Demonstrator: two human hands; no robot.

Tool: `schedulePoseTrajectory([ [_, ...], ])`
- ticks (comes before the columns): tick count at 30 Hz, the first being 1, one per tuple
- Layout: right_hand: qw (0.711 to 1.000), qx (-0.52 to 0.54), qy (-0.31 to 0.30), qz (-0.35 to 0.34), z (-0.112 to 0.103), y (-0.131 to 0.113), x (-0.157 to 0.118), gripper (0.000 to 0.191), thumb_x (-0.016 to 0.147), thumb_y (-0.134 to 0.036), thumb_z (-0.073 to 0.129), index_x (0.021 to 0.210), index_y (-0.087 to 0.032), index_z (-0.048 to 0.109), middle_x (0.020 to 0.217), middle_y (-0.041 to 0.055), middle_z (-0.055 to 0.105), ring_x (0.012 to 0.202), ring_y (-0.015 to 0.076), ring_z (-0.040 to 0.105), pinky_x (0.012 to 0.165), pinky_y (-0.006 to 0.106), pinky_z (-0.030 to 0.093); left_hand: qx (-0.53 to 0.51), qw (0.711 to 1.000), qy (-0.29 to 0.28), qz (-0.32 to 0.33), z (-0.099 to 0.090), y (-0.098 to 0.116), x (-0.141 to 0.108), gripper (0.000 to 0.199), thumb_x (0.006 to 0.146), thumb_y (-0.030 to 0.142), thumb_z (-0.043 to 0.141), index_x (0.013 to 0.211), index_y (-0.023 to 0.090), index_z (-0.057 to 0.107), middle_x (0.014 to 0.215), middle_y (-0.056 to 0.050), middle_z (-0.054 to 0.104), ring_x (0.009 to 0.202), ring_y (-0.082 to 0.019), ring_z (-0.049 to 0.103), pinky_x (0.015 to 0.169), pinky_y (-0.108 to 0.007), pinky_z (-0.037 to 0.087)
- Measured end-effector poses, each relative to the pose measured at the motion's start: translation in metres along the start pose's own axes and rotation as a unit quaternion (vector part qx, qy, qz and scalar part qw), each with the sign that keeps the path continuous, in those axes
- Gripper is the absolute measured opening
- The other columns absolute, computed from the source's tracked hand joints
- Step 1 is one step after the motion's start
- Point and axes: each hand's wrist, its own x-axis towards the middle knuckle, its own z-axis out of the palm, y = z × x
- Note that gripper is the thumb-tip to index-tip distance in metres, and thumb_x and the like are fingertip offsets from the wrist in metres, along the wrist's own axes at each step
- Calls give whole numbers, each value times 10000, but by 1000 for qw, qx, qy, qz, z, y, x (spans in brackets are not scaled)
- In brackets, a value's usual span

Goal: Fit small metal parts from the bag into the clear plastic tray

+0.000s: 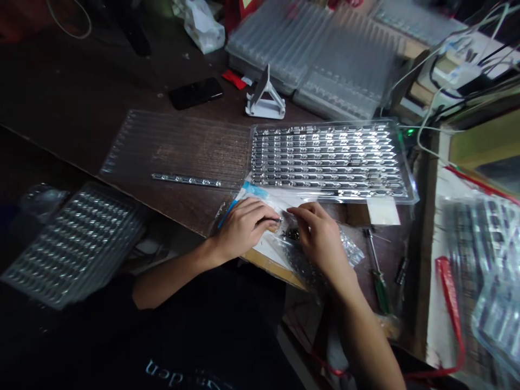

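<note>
My left hand (246,225) is closed in a pinch on a small metal connector (278,220), of which only the end shows past the fingertips. Just to its right, my right hand (320,235) has thumb and forefinger pressed together; whatever is between them is too small to name. Under the right hand lies a clear plastic bag (352,246) with small dark metal parts (291,234) at its mouth. Beyond both hands, a clear ribbed tray (411,189) holds rows of silvery connectors (325,154). A second clear tray (179,143) at its left has one row of connectors (187,180).
A green-handled screwdriver (377,276) lies to the right. A phone (196,93), a white phone stand (266,100) and stacked clear trays (280,40) sit at the back. Filled trays (73,244) are stacked at lower left. Cables (430,108) run along the right.
</note>
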Motion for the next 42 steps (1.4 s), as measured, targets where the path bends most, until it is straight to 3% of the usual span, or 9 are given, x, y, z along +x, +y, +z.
schedulePoseTrajectory([
  [5, 997, 40, -52, -49, 16, -14, 4, 244, 989, -195, 468, 1053, -226, 701, 971, 90, 694, 858, 217, 667, 777, 341, 555, 63, 997, 43, -29, -24, -3, -6, 103, 891, 184, 703, 987, 200, 671, 978, -41, 748, 948, -205, 666, 879, -344, 502],
  [9, 994, -43, -78, -70, 22, -19, 4, 256, 979, -142, 450, 1077, -214, 675, 1007, 101, 687, 893, 239, 651, 803, 368, 550, 112, 992, 31, -47, -44, -17, -11, 113, 914, 214, 673, 1026, 219, 684, 1004, -35, 751, 964, -210, 662, 904, -362, 498],
  [17, 994, -14, -71, -83, 21, -19, 4, 237, 999, -165, 447, 1095, -236, 651, 1017, 78, 681, 903, 224, 652, 794, 340, 546, 203, 974, 68, -80, -80, -52, 2, 84, 915, 228, 640, 968, 213, 703, 1020, -37, 757, 1014, -225, 658, 943, -374, 474],
  [22, 982, -105, -95, -124, 16, -27, 2, 234, 965, -99, 494, 1092, -217, 653, 1022, 88, 669, 914, 237, 612, 797, 350, 516, 204, 976, 29, -64, -76, -59, 6, 77, 928, 240, 627, 914, 216, 700, 978, -30, 756, 1019, -225, 650, 958, -377, 462],
  [27, 981, -114, -92, -129, 20, -29, 3, 208, 982, -107, 510, 1101, -174, 666, 1010, 96, 662, 916, 223, 601, 796, 331, 492, 212, 976, 28, -33, -74, -62, 9, 83, 925, 245, 618, 891, 212, 686, 1029, -43, 735, 1047, -227, 630, 990, -392, 461],
  [31, 983, -94, -99, -120, 12, -25, 4, 278, 972, -111, 546, 1221, -177, 651, 1036, 91, 674, 903, 202, 617, 762, 301, 475, 252, 966, 25, -45, -82, -65, 6, 82, 911, 235, 594, 890, 212, 670, 1090, -58, 716, 1101, -250, 617, 1019, -426, 447],
  [33, 986, -89, -101, -99, -2, -19, 2, 283, 972, -126, 545, 1227, -181, 656, 1036, 88, 686, 886, 195, 629, 734, 288, 460, 261, 964, 28, -46, -86, -66, 4, 69, 893, 207, 576, 894, 207, 646, 1096, -71, 711, 1106, -261, 622, 1025, -440, 442],
  [37, 986, -119, -120, 2, -37, -6, -11, 155, 952, -185, 592, 1031, -181, 725, 990, 90, 716, 846, 211, 660, 690, 289, 431, 252, 967, 34, -33, -86, -60, 8, 151, 847, 144, 540, 955, 211, 622, 1130, -83, 702, 1141, -277, 613, 1046, -461, 431],
  [42, 972, -137, -185, 57, -48, -1, -19, 108, 893, -153, 653, 954, -183, 736, 976, 107, 738, 881, 248, 691, 693, 294, 434, 206, 978, 16, 19, -56, -21, 39, 145, 887, 155, 545, 957, 218, 656, 1117, -61, 708, 1131, -252, 613, 1040, -450, 446],
])
